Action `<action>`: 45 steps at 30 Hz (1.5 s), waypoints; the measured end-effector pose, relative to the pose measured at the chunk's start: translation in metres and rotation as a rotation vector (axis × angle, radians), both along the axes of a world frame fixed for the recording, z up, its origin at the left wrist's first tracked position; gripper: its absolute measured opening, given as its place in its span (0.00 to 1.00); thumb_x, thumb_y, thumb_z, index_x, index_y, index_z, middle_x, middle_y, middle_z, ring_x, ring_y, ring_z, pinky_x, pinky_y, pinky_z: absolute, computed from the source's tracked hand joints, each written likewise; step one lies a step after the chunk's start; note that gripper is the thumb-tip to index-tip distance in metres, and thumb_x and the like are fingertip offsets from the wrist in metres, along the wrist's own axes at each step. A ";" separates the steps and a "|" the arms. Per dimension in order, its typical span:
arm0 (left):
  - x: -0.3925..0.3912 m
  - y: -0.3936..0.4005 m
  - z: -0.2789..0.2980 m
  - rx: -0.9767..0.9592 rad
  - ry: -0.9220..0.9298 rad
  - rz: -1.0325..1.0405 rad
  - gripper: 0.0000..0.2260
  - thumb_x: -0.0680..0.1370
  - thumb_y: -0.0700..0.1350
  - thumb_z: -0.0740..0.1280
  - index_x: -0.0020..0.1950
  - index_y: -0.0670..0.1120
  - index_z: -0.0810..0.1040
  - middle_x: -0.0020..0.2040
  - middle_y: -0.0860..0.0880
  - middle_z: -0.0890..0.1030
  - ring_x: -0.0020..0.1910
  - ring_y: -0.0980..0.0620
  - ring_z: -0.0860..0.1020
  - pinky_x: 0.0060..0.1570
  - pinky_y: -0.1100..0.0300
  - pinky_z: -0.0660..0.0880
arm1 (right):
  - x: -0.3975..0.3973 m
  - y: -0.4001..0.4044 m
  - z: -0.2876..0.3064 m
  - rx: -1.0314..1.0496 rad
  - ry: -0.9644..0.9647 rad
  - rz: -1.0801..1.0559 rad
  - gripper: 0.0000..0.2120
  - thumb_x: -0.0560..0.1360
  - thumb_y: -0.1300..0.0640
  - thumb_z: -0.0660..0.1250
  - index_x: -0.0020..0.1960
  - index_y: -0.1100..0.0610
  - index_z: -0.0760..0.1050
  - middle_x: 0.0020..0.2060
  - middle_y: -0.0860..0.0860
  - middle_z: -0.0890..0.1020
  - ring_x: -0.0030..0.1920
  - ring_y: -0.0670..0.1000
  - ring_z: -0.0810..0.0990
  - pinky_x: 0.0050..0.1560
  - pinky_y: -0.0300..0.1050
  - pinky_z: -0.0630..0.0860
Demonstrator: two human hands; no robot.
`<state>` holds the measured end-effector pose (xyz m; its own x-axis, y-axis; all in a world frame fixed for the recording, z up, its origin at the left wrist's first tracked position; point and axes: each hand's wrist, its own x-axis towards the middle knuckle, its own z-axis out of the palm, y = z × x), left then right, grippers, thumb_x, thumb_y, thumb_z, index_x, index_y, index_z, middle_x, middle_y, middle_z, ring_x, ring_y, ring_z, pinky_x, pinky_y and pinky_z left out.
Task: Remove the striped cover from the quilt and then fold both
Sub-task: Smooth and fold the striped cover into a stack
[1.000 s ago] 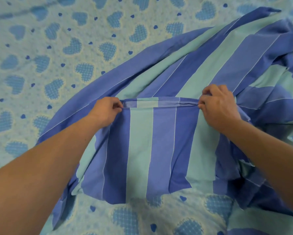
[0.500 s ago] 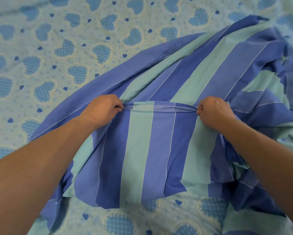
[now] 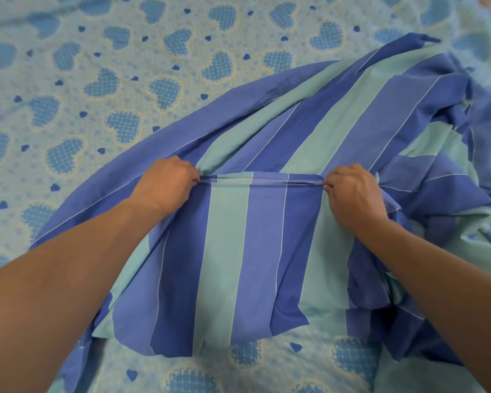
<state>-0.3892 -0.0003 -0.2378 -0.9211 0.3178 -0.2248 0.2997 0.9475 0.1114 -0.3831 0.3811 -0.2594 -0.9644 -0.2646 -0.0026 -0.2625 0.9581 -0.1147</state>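
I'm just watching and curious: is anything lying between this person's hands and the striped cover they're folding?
Nothing visible. The left hand and the right hand both already pinch the hemmed edge of the striped cover, stretched taut between them. The cover lies spread on the heart-patterned quilt, with no other object on it.

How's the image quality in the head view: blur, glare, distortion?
Head view: soft, even light, no glare, only faint shadows under the striped cover. Center is sharp at the left hand and right hand; the heart-print quilt softens toward the edges, top right corner blurred. Wide-angle bowing stretches the forearms.
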 end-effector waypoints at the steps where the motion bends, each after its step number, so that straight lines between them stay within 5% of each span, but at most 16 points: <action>1: 0.000 0.001 0.001 -0.011 0.011 0.021 0.10 0.78 0.41 0.64 0.48 0.51 0.85 0.46 0.50 0.83 0.43 0.43 0.78 0.41 0.50 0.76 | -0.001 -0.002 0.001 -0.012 0.000 -0.025 0.08 0.72 0.67 0.68 0.38 0.57 0.82 0.36 0.52 0.81 0.38 0.56 0.74 0.40 0.52 0.75; 7: 0.010 0.004 0.016 0.096 -0.033 0.274 0.11 0.80 0.43 0.64 0.53 0.51 0.85 0.48 0.50 0.84 0.47 0.43 0.79 0.39 0.55 0.73 | 0.009 -0.004 0.029 -0.120 0.070 -0.070 0.08 0.71 0.69 0.68 0.36 0.59 0.80 0.37 0.53 0.81 0.39 0.57 0.77 0.39 0.47 0.74; 11: 0.033 -0.004 0.044 0.192 -0.046 0.335 0.07 0.78 0.40 0.66 0.45 0.45 0.84 0.45 0.47 0.84 0.45 0.42 0.80 0.43 0.51 0.76 | 0.030 -0.007 0.075 -0.328 0.060 -0.126 0.05 0.74 0.65 0.70 0.41 0.60 0.83 0.44 0.52 0.83 0.43 0.53 0.80 0.47 0.45 0.76; 17: 0.126 0.000 0.103 0.256 -0.166 0.266 0.05 0.79 0.41 0.64 0.48 0.46 0.80 0.49 0.47 0.79 0.48 0.42 0.78 0.44 0.50 0.75 | 0.108 -0.013 0.183 -0.490 0.102 -0.086 0.04 0.73 0.68 0.71 0.43 0.61 0.82 0.45 0.54 0.82 0.46 0.48 0.79 0.49 0.42 0.75; 22: 0.196 0.013 0.128 0.308 -0.072 0.203 0.11 0.79 0.46 0.56 0.48 0.45 0.77 0.45 0.45 0.78 0.42 0.38 0.77 0.38 0.46 0.75 | 0.184 -0.007 0.256 -0.503 -0.085 0.128 0.12 0.80 0.55 0.60 0.43 0.58 0.79 0.47 0.49 0.79 0.45 0.48 0.79 0.45 0.41 0.74; 25: 0.215 0.028 0.143 0.311 -0.146 0.175 0.06 0.79 0.41 0.60 0.49 0.47 0.77 0.43 0.43 0.81 0.42 0.37 0.78 0.39 0.50 0.72 | 0.218 -0.003 0.286 -0.474 -0.146 0.222 0.08 0.79 0.58 0.62 0.45 0.58 0.79 0.46 0.48 0.79 0.44 0.48 0.80 0.44 0.40 0.74; 30: 0.223 0.047 0.158 0.411 -0.215 0.206 0.06 0.82 0.41 0.58 0.51 0.47 0.74 0.45 0.44 0.80 0.44 0.40 0.77 0.40 0.52 0.68 | 0.254 -0.008 0.319 -0.461 -0.213 0.230 0.13 0.82 0.54 0.58 0.43 0.55 0.77 0.45 0.46 0.78 0.42 0.40 0.76 0.44 0.25 0.68; 34: 0.205 0.061 0.145 0.348 -0.345 0.167 0.06 0.82 0.44 0.57 0.51 0.50 0.73 0.49 0.46 0.80 0.46 0.42 0.76 0.46 0.50 0.73 | 0.282 -0.008 0.306 -0.419 -0.267 0.141 0.09 0.78 0.65 0.65 0.45 0.52 0.77 0.47 0.40 0.76 0.41 0.41 0.78 0.41 0.33 0.74; 40: 0.173 0.077 0.087 0.260 -0.440 0.089 0.06 0.80 0.44 0.63 0.52 0.50 0.80 0.52 0.49 0.81 0.48 0.46 0.77 0.46 0.55 0.73 | 0.295 0.033 0.198 -0.292 -0.380 -0.027 0.10 0.76 0.66 0.67 0.43 0.51 0.74 0.43 0.43 0.73 0.38 0.49 0.77 0.37 0.51 0.76; 45: 0.150 0.084 0.038 0.340 -0.437 0.085 0.05 0.78 0.42 0.66 0.46 0.51 0.81 0.45 0.53 0.82 0.47 0.48 0.79 0.46 0.55 0.75 | 0.306 0.068 0.120 -0.230 -0.321 -0.423 0.10 0.71 0.68 0.70 0.37 0.55 0.76 0.37 0.46 0.73 0.34 0.50 0.73 0.35 0.46 0.71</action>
